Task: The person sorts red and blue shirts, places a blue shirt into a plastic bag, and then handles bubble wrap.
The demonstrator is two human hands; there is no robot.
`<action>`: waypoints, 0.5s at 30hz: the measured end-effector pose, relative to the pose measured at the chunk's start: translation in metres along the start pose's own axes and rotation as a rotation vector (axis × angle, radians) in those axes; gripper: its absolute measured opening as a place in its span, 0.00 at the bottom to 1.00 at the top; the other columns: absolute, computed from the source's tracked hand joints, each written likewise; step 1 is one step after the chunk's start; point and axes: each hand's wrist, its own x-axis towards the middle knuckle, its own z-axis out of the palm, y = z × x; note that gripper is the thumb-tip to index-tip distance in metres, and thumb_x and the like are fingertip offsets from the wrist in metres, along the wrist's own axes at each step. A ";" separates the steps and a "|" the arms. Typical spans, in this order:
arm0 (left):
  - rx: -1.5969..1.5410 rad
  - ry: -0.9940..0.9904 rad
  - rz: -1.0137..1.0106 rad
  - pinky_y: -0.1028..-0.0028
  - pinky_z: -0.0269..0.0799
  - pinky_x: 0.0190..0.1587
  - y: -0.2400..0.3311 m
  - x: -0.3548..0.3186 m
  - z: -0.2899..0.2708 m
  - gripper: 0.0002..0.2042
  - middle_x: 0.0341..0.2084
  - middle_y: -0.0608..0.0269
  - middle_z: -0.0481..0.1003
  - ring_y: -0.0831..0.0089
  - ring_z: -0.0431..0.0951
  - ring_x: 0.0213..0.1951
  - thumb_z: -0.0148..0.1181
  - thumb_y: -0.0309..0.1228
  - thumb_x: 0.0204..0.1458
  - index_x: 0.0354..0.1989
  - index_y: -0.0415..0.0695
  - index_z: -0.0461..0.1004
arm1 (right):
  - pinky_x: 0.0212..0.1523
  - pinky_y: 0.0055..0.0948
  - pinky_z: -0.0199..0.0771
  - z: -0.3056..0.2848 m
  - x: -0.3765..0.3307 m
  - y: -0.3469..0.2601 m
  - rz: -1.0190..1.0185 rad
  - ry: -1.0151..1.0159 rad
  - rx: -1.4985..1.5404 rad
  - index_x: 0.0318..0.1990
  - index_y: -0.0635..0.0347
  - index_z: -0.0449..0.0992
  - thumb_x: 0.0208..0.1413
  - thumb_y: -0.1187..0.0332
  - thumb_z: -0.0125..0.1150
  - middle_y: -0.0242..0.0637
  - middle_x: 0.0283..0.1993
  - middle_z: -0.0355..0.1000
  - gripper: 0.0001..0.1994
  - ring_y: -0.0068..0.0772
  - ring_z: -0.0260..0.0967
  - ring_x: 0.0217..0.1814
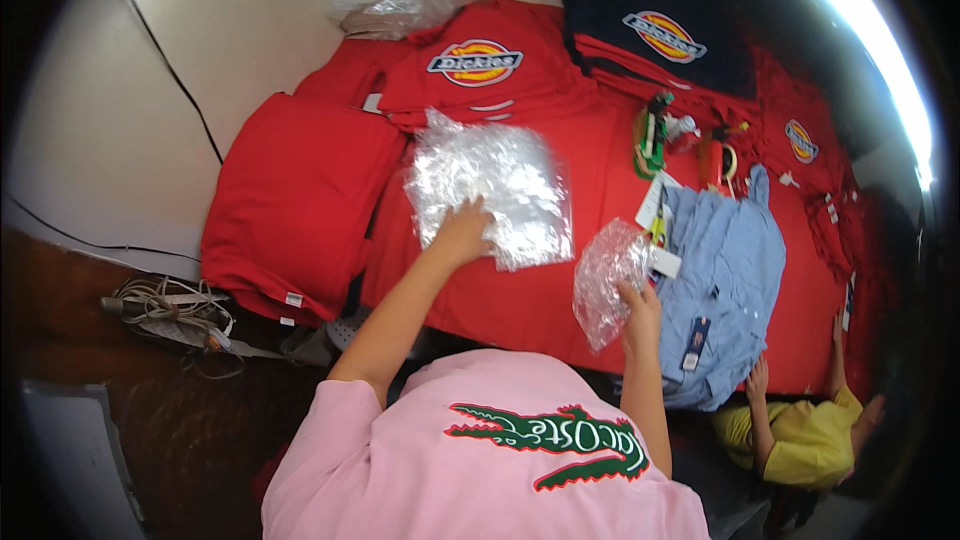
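Shiny transparent plastic bags lie in a flat pile at the middle of the red-covered table. On the near left part of that pile rests my left hand, its fingers spread. My right hand pinches the edge of a crumpled transparent plastic bag, held just left of a folded light blue shirt. White tags and a dark label hang on the shirt. A small yellow-handled tool, partly covered, lies at the shirt's left edge beside the tags.
Folded red garments are stacked at the left, with red and dark navy ones behind. A green tape dispenser stands behind the shirt. Bundled cables sit at lower left. A person in yellow works at the right.
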 end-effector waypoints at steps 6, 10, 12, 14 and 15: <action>-0.513 0.206 -0.059 0.61 0.76 0.54 -0.026 0.027 -0.041 0.18 0.45 0.51 0.83 0.58 0.83 0.46 0.68 0.42 0.58 0.49 0.41 0.81 | 0.56 0.32 0.74 0.012 0.042 -0.001 0.008 0.085 0.083 0.57 0.68 0.78 0.64 0.74 0.61 0.37 0.51 0.80 0.15 0.31 0.76 0.51; -0.785 0.333 -0.013 0.68 0.77 0.47 -0.074 0.074 -0.095 0.15 0.39 0.55 0.84 0.68 0.83 0.40 0.68 0.38 0.60 0.47 0.39 0.82 | 0.55 0.32 0.76 0.038 0.091 -0.008 0.017 0.100 0.088 0.55 0.66 0.78 0.65 0.74 0.60 0.36 0.50 0.80 0.14 0.31 0.77 0.50; -0.904 0.352 0.083 0.70 0.76 0.47 -0.100 0.104 -0.116 0.14 0.38 0.57 0.84 0.73 0.81 0.40 0.68 0.36 0.60 0.46 0.38 0.82 | 0.53 0.32 0.76 0.066 0.116 -0.009 -0.032 0.056 0.046 0.54 0.65 0.79 0.65 0.74 0.60 0.35 0.49 0.80 0.13 0.30 0.77 0.49; -0.916 0.398 0.081 0.70 0.76 0.48 -0.133 0.137 -0.135 0.12 0.38 0.57 0.83 0.72 0.82 0.41 0.68 0.34 0.60 0.45 0.39 0.81 | 0.50 0.31 0.77 0.110 0.140 -0.025 0.011 -0.035 -0.017 0.52 0.63 0.79 0.66 0.74 0.60 0.34 0.47 0.81 0.10 0.27 0.77 0.45; -0.890 0.441 0.071 0.68 0.76 0.50 -0.143 0.151 -0.151 0.11 0.38 0.56 0.83 0.69 0.83 0.43 0.68 0.33 0.60 0.45 0.39 0.81 | 0.50 0.31 0.77 0.148 0.145 -0.042 0.028 -0.057 -0.014 0.52 0.63 0.80 0.66 0.73 0.60 0.34 0.46 0.81 0.10 0.27 0.77 0.45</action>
